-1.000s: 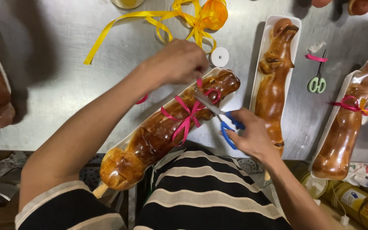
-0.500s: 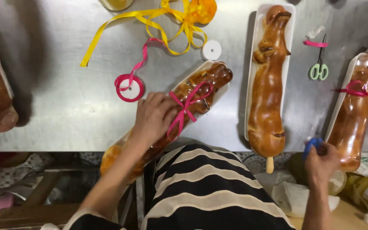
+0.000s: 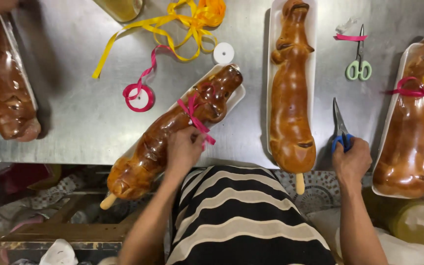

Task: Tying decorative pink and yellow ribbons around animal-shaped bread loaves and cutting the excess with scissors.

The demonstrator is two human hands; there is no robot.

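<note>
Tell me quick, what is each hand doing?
Left hand: closed on the wrapped roast pig, by its pink ribbon.
Right hand: closed around the blue-handled scissors.

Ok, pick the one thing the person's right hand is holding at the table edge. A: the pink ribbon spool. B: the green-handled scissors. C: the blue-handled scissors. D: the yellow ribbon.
C: the right hand grips the blue-handled scissors, blades pointing away across the metal table, while the green-handled scissors lie untouched farther back.
</note>
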